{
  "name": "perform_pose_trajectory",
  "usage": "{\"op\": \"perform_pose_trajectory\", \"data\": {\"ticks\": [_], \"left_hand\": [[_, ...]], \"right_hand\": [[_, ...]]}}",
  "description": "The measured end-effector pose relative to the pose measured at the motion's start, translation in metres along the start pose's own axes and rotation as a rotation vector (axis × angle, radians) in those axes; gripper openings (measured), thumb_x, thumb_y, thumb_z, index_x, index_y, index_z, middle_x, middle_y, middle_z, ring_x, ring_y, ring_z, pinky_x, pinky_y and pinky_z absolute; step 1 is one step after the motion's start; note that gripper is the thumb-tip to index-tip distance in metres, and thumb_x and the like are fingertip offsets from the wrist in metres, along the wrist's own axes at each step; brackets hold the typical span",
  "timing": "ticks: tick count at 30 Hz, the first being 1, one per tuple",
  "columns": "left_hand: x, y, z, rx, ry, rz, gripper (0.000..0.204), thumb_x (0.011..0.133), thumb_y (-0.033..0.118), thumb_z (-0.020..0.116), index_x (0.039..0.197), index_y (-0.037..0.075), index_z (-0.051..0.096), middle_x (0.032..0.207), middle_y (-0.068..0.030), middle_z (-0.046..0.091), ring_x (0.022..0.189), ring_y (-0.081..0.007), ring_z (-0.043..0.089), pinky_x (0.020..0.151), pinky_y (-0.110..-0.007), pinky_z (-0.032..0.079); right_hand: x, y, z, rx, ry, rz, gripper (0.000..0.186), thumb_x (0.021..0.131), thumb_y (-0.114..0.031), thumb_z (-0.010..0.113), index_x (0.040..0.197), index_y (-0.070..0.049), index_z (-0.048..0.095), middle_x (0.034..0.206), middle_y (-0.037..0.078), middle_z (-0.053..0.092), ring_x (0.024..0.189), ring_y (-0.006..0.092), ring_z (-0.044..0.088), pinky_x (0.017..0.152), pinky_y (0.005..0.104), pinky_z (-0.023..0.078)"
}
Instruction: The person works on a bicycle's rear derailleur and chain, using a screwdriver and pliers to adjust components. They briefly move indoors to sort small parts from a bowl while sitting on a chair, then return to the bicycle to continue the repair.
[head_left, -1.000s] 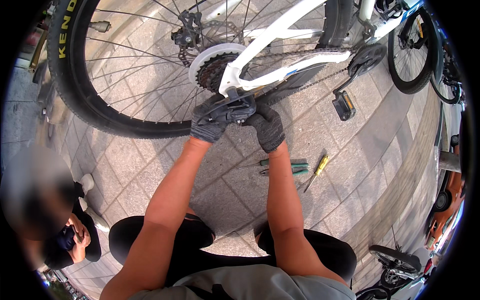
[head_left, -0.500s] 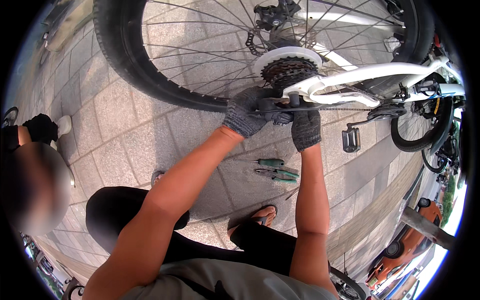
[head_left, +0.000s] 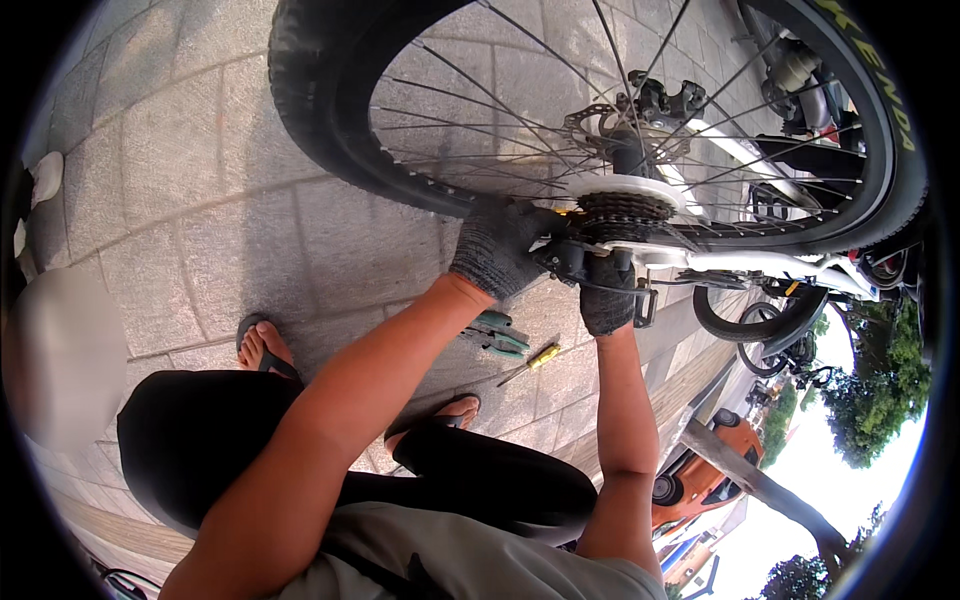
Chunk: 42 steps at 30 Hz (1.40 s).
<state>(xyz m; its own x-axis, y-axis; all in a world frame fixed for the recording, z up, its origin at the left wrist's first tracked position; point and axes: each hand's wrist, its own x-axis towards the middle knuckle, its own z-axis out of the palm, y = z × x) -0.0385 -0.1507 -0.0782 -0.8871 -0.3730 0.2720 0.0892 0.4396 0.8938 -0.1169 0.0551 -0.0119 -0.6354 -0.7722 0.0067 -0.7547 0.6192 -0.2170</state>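
A bicycle's rear wheel, with its black tyre, fills the upper part of the view. At its hub are a rusty, dark cassette and a pale spoke guard. Just below the cassette sits the black rear derailleur. My left hand, in a dark grey knit glove, grips the derailleur from the left, its fingertips partly hidden. On the other side, my right hand, gloved alike, is closed on the derailleur's lower right part, fingers mostly hidden behind it. The white frame runs off to the right.
On the paving below my hands lie green-handled pliers and a yellow-handled screwdriver. A person is at the left edge. Farther right are another bicycle wheel, an orange car and a tree trunk.
The view has shifted and turned, so the wheel looks larger and closer. Both hands stay at the derailleur. The yellow screwdriver's handle now shows beside the pliers.
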Motion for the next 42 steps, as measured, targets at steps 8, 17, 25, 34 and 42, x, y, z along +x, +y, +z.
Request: {"op": "perform_pose_trajectory", "data": {"ticks": [8,17,25,34,42], "left_hand": [[0.006,-0.002,-0.014,-0.052,-0.105,-0.015,0.045,0.076,0.028,0.081,0.119,0.019,0.074,0.111,-0.007,0.073,0.101,-0.0291,0.07,0.091,-0.045,0.055],[0.011,-0.004,-0.02,-0.088,-0.12,-0.027,0.044,0.072,0.024,0.084,0.115,0.018,0.076,0.113,-0.0061,0.074,0.103,-0.029,0.071,0.092,-0.045,0.055],[0.011,-0.003,-0.017,-0.17,-0.057,-0.051,0.048,0.067,0.02,0.086,0.114,0.017,0.076,0.116,-0.0071,0.074,0.101,-0.0304,0.072,0.088,-0.044,0.058],[0.009,-0.001,-0.018,-0.137,-0.035,-0.04,0.041,0.069,0.02,0.085,0.109,0.016,0.077,0.112,-0.008,0.074,0.1,-0.0321,0.071,0.089,-0.046,0.057],[0.006,-0.004,-0.019,-0.119,-0.067,-0.051,0.038,0.075,0.028,0.082,0.111,0.018,0.078,0.109,-0.0082,0.073,0.099,-0.0313,0.07,0.088,-0.046,0.056]], "right_hand": [[-0.017,0.014,0.023,0.56,0.052,0.431,0.034,0.112,-0.019,0.047,0.142,-0.006,0.056,0.143,0.019,0.058,0.129,0.0358,0.058,0.11,0.0454,0.045],[-0.006,-0.003,0.011,1.128,0.092,0.647,0.045,0.107,-0.032,0.062,0.141,-0.002,0.055,0.138,0.008,0.06,0.126,0.0206,0.055,0.109,0.0369,0.046],[-0.01,0.013,0.017,0.834,0.048,0.626,0.04,0.109,-0.031,0.056,0.136,-0.002,0.058,0.135,0.013,0.061,0.124,0.0265,0.057,0.11,0.0404,0.044],[-0.007,0.016,0.007,0.531,-0.127,0.474,0.053,0.113,-0.041,0.041,0.152,-0.006,0.044,0.146,0.015,0.056,0.131,0.0283,0.057,0.116,0.0429,0.046],[-0.012,0.038,0.019,0.405,-0.209,0.364,0.045,0.112,-0.025,0.044,0.152,-0.006,0.045,0.149,0.017,0.054,0.138,0.0315,0.052,0.119,0.0445,0.041]]}}
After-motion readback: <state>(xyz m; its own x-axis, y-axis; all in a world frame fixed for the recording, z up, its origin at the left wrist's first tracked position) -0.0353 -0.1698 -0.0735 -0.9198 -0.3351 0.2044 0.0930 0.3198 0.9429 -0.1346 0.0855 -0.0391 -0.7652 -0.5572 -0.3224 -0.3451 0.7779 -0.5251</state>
